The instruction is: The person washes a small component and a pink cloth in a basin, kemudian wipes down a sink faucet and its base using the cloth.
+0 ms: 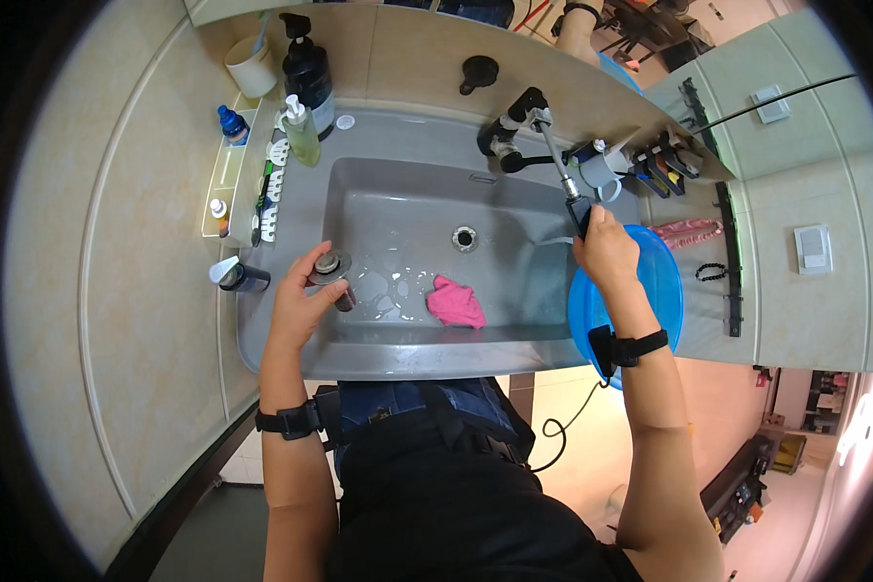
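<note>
In my left hand [300, 295], over the left side of the sink, is a drain stopper [331, 268] with a round metal cap and a dark strainer body. My right hand [608, 247] grips the black head of a faucet extension [578, 207], whose metal arm joins the black faucet [513, 127]. The grey sink basin [400, 189] holds some water and suds at its left. Its drain hole [464, 238] is uncovered. A crumpled pink cloth [456, 301] lies on the basin floor near the front wall.
A blue plastic basin [666, 291] overlaps the sink's right end, under my right forearm. Pump bottles [303, 134] and a narrow organizer [227, 171] line the left side. A white mug [602, 171] stands right of the faucet. A black cable [561, 451] hangs below.
</note>
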The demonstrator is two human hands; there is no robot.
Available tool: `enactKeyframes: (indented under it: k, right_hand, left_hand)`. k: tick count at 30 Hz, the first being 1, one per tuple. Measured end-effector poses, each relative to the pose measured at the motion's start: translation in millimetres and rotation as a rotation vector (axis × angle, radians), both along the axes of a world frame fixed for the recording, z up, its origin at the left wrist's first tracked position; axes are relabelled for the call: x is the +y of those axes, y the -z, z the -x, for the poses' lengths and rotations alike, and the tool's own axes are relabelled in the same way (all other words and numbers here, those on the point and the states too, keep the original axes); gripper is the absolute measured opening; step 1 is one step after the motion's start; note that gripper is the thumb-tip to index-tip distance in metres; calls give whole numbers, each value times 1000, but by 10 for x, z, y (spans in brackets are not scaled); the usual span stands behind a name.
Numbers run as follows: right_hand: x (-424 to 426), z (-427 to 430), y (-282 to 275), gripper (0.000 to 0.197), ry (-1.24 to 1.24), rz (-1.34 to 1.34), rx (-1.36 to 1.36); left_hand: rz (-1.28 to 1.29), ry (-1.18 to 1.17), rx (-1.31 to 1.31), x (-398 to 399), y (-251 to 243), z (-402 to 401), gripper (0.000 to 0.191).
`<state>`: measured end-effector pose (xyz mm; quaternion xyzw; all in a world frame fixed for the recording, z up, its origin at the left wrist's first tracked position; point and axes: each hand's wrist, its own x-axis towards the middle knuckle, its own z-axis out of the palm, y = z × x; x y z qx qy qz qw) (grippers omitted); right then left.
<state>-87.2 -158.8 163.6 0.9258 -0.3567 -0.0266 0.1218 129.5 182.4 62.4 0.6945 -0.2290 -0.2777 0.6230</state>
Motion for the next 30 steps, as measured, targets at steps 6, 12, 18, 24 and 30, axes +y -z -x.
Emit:
enactKeyframes:
  k: [6, 12, 18, 24, 30]
  right_hand:
    - [-35, -25, 260, 49, -3, -14, -134]
    - [21, -96, 376, 49, 14, -162, -245]
    - [145, -191, 238, 49, 67, -258, -238]
    - [228, -356, 250, 50, 126, -321, -298]
    - [438, -552, 284, 50, 162, -837, -616]
  left_hand:
    - [2, 33, -1, -85, -16, 16, 58]
    - [-15, 35, -17, -138, -27, 17, 58]
    - [-38, 32, -27, -154, -4, 22, 58]
    - [-32, 46, -7, -193, -42, 41, 57]
    - [-28, 33, 17, -163, -41, 27, 57]
